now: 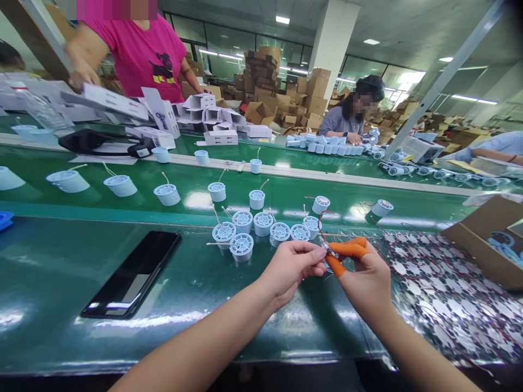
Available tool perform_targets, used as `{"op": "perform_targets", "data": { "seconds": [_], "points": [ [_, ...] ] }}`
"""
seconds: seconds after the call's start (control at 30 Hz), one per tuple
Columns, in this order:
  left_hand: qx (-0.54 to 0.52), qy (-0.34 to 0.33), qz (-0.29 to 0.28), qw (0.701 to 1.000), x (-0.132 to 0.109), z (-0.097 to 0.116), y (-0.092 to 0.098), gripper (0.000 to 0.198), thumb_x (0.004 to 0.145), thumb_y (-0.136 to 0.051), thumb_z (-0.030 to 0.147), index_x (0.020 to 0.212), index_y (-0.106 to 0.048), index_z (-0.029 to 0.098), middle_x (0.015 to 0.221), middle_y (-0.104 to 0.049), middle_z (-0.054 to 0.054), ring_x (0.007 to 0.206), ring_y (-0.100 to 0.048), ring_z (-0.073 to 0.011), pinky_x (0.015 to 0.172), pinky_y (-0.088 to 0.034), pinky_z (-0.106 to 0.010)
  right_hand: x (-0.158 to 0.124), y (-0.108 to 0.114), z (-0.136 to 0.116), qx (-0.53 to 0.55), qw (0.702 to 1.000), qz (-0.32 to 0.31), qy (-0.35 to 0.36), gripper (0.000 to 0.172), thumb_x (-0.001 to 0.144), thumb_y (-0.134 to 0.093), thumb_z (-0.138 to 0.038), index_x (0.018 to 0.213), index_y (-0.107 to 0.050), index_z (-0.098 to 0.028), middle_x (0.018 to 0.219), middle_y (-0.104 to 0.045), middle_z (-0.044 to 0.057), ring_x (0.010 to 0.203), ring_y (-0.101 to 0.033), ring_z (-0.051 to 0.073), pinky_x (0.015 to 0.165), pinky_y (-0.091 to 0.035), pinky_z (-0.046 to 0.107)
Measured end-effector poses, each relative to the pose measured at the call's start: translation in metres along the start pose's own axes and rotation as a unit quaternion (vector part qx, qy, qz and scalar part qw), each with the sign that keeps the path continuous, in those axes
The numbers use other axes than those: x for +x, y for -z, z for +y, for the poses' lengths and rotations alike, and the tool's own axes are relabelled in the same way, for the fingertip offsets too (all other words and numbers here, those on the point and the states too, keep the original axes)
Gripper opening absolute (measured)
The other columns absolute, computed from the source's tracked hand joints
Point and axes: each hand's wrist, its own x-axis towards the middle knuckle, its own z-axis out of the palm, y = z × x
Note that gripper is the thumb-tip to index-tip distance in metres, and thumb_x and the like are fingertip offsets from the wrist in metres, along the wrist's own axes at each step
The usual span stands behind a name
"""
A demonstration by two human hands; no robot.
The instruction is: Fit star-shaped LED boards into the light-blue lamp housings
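My left hand (295,265) and my right hand (363,272) meet over the green table (61,305), both pinched on one small wired part (329,250) with a thin red wire looping up from it. Orange finger cots cover my right thumb and forefinger. Just beyond my hands stands a cluster of several pale blue round housings (261,228), some with white wires sticking out.
A black phone (133,275) lies flat at the left. A heap of small white wired parts (445,283) covers the table at the right, beside an open cardboard box (488,239). More housings ride the green conveyor (286,190). Other people work across it among white cartons.
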Motion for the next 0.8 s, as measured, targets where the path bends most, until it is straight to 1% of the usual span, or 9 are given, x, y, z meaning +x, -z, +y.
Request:
{"op": "perform_targets", "data": {
  "seconds": [0.17, 0.3, 0.43, 0.5, 0.57, 0.63, 0.67, 0.73, 0.8],
  "points": [
    [-0.012, 0.007, -0.004, 1.0, 0.0, 0.0, 0.0, 0.033, 0.065, -0.092, 0.029, 0.08, -0.074, 0.007, 0.069, -0.069, -0.005, 0.057, -0.061, -0.0068, 0.054, -0.05, -0.016, 0.0, 0.0, 0.0, -0.016, 1.0, 0.006, 0.009, 0.014, 0.079, -0.077, -0.02, 0.092, -0.075, -0.025, 0.083, -0.066, 0.003, 0.071, -0.062, 0.019, 0.068, -0.054, 0.038],
    [-0.004, 0.002, -0.002, 1.0, 0.0, -0.001, 0.001, 0.031, 0.066, -0.091, 0.029, 0.08, -0.073, 0.007, 0.069, -0.069, -0.006, 0.057, -0.063, -0.008, 0.055, -0.051, -0.017, 0.001, 0.001, -0.003, -0.044, 0.998, 0.007, 0.037, 0.016, 0.079, -0.075, -0.017, 0.091, -0.076, -0.026, 0.08, -0.064, 0.001, 0.067, -0.062, 0.017, 0.063, -0.053, 0.035],
    [0.015, 0.008, 0.002, 1.0, 0.001, 0.001, 0.002, 0.026, 0.064, -0.089, 0.024, 0.077, -0.073, 0.007, 0.068, -0.068, -0.006, 0.057, -0.064, -0.009, 0.055, -0.052, -0.018, 0.002, 0.003, -0.005, -0.063, 0.996, 0.005, 0.065, 0.014, 0.078, -0.074, -0.017, 0.088, -0.077, -0.026, 0.08, -0.066, 0.002, 0.067, -0.063, 0.017, 0.062, -0.055, 0.034],
    [0.022, 0.024, -0.012, 0.999, -0.001, 0.002, 0.002, 0.023, 0.064, -0.087, 0.021, 0.075, -0.072, 0.007, 0.066, -0.067, -0.006, 0.057, -0.064, -0.0093, 0.055, -0.051, -0.018, 0.003, 0.006, -0.005, -0.058, 0.997, -0.013, 0.045, 0.012, 0.077, -0.074, -0.019, 0.087, -0.076, -0.026, 0.082, -0.068, 0.002, 0.069, -0.064, 0.018, 0.064, -0.057, 0.036],
    [0.047, 0.027, -0.039, 0.998, -0.003, 0.004, 0.0, 0.02, 0.067, -0.083, 0.022, 0.078, -0.073, 0.009, 0.068, -0.068, -0.006, 0.056, -0.064, -0.0106, 0.053, -0.051, -0.019, 0.007, 0.011, -0.003, -0.027, 0.998, -0.048, -0.015, 0.011, 0.077, -0.076, -0.022, 0.088, -0.075, -0.024, 0.087, -0.071, 0.004, 0.073, -0.066, 0.019, 0.067, -0.059, 0.036],
    [0.118, -0.017, -0.055, 0.991, -0.008, 0.005, -0.002, 0.02, 0.074, -0.077, 0.026, 0.087, -0.075, 0.011, 0.073, -0.068, -0.006, 0.055, -0.065, -0.0129, 0.051, -0.052, -0.023, 0.014, 0.019, 0.0, 0.031, 0.991, -0.08, -0.103, 0.017, 0.075, -0.079, -0.027, 0.091, -0.074, -0.021, 0.092, -0.073, 0.007, 0.078, -0.069, 0.021, 0.068, -0.06, 0.036],
    [0.172, -0.063, -0.051, 0.982, -0.01, 0.004, -0.002, 0.019, 0.077, -0.075, 0.027, 0.091, -0.076, 0.013, 0.077, -0.069, -0.007, 0.056, -0.065, -0.0143, 0.052, -0.054, -0.026, 0.017, 0.023, 0.001, 0.064, 0.983, -0.091, -0.147, 0.021, 0.075, -0.08, -0.03, 0.092, -0.072, -0.02, 0.093, -0.074, 0.008, 0.08, -0.071, 0.022, 0.067, -0.061, 0.036],
    [0.287, -0.184, -0.025, 0.94, -0.014, 0.002, -0.001, 0.017, 0.08, -0.073, 0.025, 0.095, -0.078, 0.018, 0.085, -0.072, -0.009, 0.067, -0.069, -0.0185, 0.066, -0.058, -0.032, 0.023, 0.033, 0.001, 0.117, 0.964, -0.105, -0.216, 0.03, 0.074, -0.082, -0.034, 0.097, -0.07, -0.018, 0.088, -0.075, 0.009, 0.077, -0.071, 0.022, 0.059, -0.06, 0.032],
    [0.371, -0.284, 0.002, 0.884, -0.015, -0.001, 0.001, 0.015, 0.082, -0.073, 0.023, 0.095, -0.08, 0.022, 0.091, -0.074, -0.01, 0.084, -0.07, -0.0221, 0.085, -0.056, -0.035, 0.027, 0.04, -0.002, 0.156, 0.948, -0.125, -0.248, 0.038, 0.075, -0.081, -0.037, 0.106, -0.067, -0.019, 0.081, -0.072, 0.005, 0.068, -0.069, 0.019, 0.051, -0.057, 0.029]
  ]
}}
